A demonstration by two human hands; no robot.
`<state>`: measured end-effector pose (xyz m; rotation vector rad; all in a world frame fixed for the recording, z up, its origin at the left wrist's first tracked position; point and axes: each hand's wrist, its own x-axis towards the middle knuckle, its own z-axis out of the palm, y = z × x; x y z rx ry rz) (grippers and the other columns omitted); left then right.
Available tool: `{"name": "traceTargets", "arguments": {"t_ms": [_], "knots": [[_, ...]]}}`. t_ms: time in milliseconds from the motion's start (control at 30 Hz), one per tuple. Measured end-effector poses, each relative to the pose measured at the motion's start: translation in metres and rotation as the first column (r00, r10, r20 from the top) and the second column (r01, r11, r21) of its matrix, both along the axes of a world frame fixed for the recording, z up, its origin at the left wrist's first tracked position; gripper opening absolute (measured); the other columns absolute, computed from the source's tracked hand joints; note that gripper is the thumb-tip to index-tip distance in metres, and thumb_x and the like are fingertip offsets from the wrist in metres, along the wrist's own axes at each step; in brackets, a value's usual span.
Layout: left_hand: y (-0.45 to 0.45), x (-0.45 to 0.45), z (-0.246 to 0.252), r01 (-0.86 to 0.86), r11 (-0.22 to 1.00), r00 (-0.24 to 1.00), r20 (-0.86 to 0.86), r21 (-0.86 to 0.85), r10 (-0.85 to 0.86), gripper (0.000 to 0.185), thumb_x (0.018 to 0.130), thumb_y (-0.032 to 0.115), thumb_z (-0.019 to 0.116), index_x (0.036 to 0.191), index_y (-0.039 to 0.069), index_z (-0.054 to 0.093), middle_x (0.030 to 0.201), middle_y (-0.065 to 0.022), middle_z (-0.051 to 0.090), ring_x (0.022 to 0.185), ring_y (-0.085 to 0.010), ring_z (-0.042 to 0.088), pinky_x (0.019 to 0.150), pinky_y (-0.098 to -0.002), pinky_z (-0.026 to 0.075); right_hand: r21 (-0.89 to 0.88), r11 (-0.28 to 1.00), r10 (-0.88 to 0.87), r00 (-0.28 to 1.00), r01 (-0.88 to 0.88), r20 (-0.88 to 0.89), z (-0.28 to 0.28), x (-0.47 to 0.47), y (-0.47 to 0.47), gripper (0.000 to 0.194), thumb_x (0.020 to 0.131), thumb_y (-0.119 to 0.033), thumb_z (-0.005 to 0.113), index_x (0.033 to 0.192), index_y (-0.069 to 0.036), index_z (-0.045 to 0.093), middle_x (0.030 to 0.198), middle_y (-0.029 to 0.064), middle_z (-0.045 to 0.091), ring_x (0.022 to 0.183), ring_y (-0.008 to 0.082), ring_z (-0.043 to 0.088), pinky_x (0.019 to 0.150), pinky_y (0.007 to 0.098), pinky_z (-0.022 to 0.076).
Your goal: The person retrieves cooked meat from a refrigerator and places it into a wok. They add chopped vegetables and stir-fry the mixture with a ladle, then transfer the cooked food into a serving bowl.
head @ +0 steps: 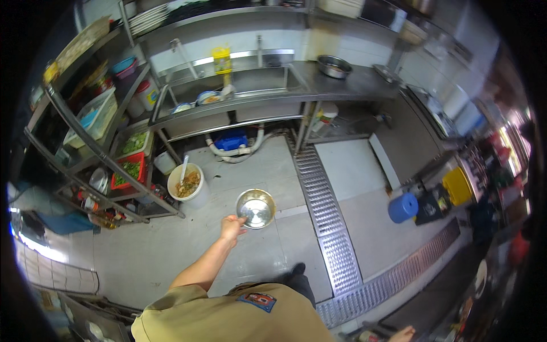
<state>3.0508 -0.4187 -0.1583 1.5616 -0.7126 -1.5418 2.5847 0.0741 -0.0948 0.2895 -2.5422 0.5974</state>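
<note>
My left hand (232, 226) reaches out over the tiled floor and grips a round stainless steel bowl (255, 209) by its near left rim. The bowl's inside is shiny, with some yellowish marks along the wall. Just beyond it to the left stands a white bucket (203, 194) of food scraps, with a white-handled utensil (184, 169) leaning in it. Only part of my right hand (402, 334) shows at the bottom edge, low by the right side; whether it holds anything cannot be seen.
A metal rack (102, 156) with vegetable tubs stands left. Ahead is a steel sink (265, 81) with bowls inside; a metal pan (334, 66) sits on the counter beside it. Ridged drain covers (318, 188) cross the floor. A blue bucket (403, 208) is at right.
</note>
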Motion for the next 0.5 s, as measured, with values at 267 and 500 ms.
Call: {"name": "traceTargets", "arguments": {"t_ms": [267,500], "knots": [[-0.115,0.084,0.002,-0.43,0.902,0.903,-0.022,-0.03,0.429,0.029,0.082,0.008,0.063,0.062,0.015,0.043,0.065,-0.0003,0.049,0.059,-0.0121,0.049,0.055,-0.033,0.053,0.439,0.886,-0.144,0.988,0.152,-0.051,-0.143,-0.097,-0.046,0.034,0.084,-0.031,0.053,0.082,0.001,0.061,0.074,0.0199,0.063,0.064,0.0389,0.062,0.053,0.0461,0.0505],[-0.239,0.148,0.051,-0.573,0.816,0.819,-0.055,-0.077,0.57,0.015,0.086,0.014,0.059,0.074,0.012,0.05,0.061,0.0018,0.043,0.055,-0.0107,0.047,0.059,-0.0319,0.055,0.351,0.917,0.107,0.965,-0.189,0.239,-0.106,-0.18,-0.304,0.031,0.089,-0.026,0.05,0.092,0.002,0.062,0.083,0.0255,0.062,0.073,0.041,0.06,0.065,0.0472,0.0492]]}}
